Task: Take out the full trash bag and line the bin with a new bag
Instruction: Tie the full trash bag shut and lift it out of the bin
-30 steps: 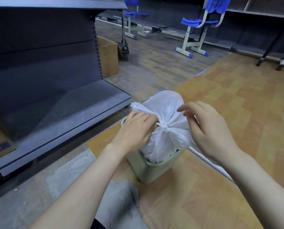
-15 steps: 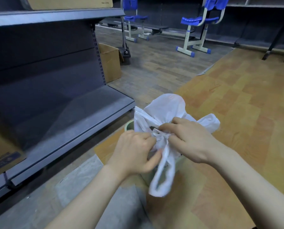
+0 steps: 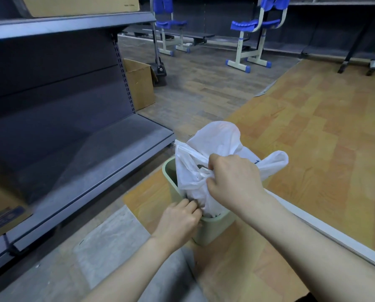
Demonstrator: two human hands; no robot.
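Your right hand point(image 3: 234, 182) has its grip closed tight on the gathered, knotted neck of the thin white plastic trash bag point(image 3: 212, 149), fingers curled round the bunched film. The bag stands up out of the small pale green plastic bin point(image 3: 212, 229), its lower part still down inside and its loose upper folds billowing above and to the right of your fist. Your left hand point(image 3: 180, 221) sits lower, at the near rim of the bin, with the fingers curled in against the bag's bottom folds where they meet the rim; whether that grip pinches the film or the rim itself you cannot tell from here. The bin stands on the floor at the edge of a tan wood-pattern floor sheet point(image 3: 313, 131), just beside the low grey metal shelf unit point(image 3: 73, 153) on your left. A brown cardboard box point(image 3: 140, 83) stands on the floor past the end of that shelf, another lies on the upper shelf, and two blue plastic chairs with white frames point(image 3: 254, 29) stand well apart from you at the far side of the room.
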